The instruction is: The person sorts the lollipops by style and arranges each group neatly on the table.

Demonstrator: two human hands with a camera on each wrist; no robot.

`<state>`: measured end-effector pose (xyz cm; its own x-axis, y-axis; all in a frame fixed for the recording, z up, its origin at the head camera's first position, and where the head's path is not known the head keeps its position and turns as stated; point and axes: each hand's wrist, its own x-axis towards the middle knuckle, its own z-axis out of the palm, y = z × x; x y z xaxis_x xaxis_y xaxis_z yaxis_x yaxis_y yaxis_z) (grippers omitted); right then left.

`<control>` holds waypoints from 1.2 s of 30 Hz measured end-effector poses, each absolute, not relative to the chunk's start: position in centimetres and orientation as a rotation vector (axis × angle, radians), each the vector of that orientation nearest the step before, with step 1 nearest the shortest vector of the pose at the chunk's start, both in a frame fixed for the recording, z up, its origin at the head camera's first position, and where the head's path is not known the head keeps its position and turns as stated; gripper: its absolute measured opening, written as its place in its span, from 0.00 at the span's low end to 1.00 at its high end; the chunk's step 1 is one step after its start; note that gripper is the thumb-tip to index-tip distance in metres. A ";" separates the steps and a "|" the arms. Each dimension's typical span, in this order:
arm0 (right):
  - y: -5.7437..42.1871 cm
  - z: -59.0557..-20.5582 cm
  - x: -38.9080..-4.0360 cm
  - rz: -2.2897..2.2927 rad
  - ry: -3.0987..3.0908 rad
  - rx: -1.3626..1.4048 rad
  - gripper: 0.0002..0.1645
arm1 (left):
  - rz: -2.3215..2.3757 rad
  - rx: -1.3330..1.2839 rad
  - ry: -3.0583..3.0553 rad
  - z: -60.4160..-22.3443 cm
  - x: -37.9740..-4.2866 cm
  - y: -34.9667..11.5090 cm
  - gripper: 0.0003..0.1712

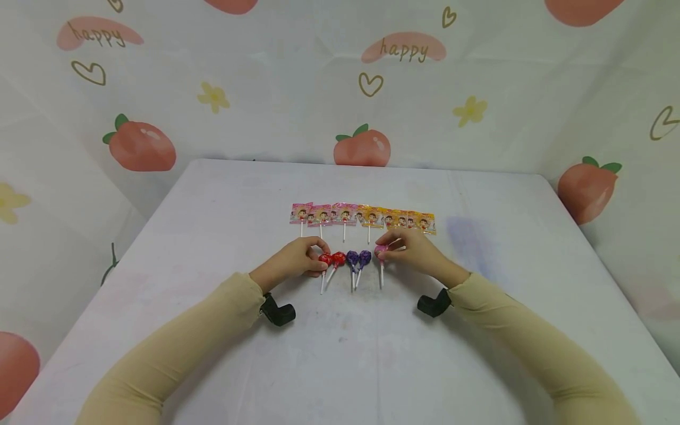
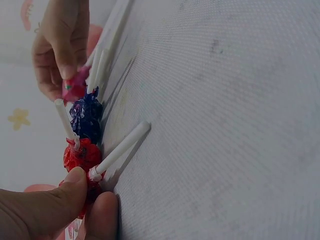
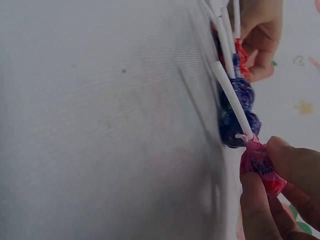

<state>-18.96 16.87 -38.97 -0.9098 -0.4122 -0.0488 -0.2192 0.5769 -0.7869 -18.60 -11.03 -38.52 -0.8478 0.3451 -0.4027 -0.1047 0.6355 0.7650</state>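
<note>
My left hand [image 1: 299, 258] pinches the head of the leftmost red lollipop [image 1: 324, 259] between thumb and fingers. A second red lollipop [image 1: 338, 260] lies right beside it, its stick slanting toward the first. Two purple lollipops [image 1: 358, 260] sit close together in the middle of the row. At the row's right end my right hand [image 1: 413, 251] pinches a pink lollipop [image 3: 263, 167] by its wrapped head, the stick pointing toward me. In the left wrist view the thumb [image 2: 72, 192] presses on the red wrapper.
Behind this row lies a line of flat packets with sticks, pink ones [image 1: 321, 215] at left and yellow ones [image 1: 397, 218] at right. White cloth covers the table [image 1: 340, 366]. A patterned curtain [image 1: 287, 77] hangs behind it. Black wrist devices [image 1: 278, 311] sit on both wrists.
</note>
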 end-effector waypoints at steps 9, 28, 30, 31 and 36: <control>16.1 -39.2 -19.0 -1.150 2.586 -0.503 0.16 | 1.140 0.202 2.334 -38.5 -18.6 -11.0 0.16; 15.7 -39.0 -18.7 -1.080 2.615 -0.485 0.17 | 1.114 0.218 2.358 -38.6 -18.7 -11.2 0.16; 15.6 -39.1 -18.8 -1.072 2.617 -0.484 0.17 | 1.112 0.214 2.358 -38.6 -18.6 -11.2 0.15; 15.6 -39.0 -18.7 -1.066 2.619 -0.483 0.17 | 1.113 0.215 2.357 -38.6 -18.6 -11.2 0.15; 15.5 -38.8 -18.6 -1.047 2.620 -0.477 0.17 | 1.123 0.215 2.358 -38.8 -18.6 -11.3 0.15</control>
